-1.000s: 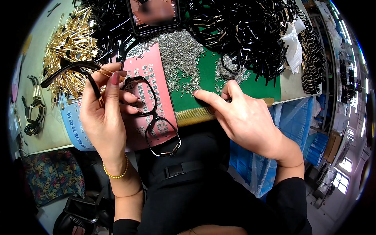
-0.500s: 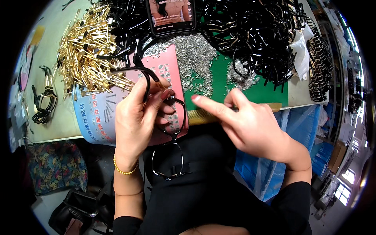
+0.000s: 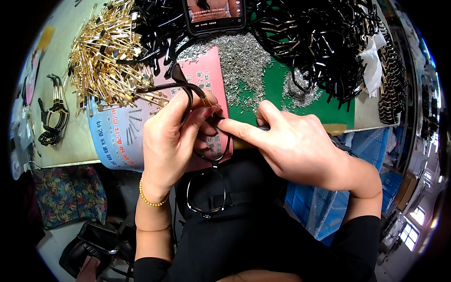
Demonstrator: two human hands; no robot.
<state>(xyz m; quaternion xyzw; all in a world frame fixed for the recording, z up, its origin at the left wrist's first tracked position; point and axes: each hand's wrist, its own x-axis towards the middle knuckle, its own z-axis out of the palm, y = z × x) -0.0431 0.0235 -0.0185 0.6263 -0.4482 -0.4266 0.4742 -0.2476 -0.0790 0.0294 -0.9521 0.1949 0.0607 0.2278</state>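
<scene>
My left hand pinches a black eyeglass frame by one hinge end. Its front hangs down toward my lap, one rim below the other. Two black temples rise above the fingers, with a bit of gold near the hinge. Against that hinge end rests the stretched index fingertip of my right hand. The other right fingers are curled in. A small dark piece shows between them, but most of it is hidden. Just beyond the hands lies a heap of tiny silver screws.
Gold temple parts pile up at the left; black frames and temples crowd the back right. A phone stands at the back. Assembled glasses lie far left. A pink-blue printed sheet and green mat cover the front edge.
My right hand has moved left, and its index fingertip has come from the side onto the hinge end. The left hand still pinches the frame. The view has shifted slightly.
</scene>
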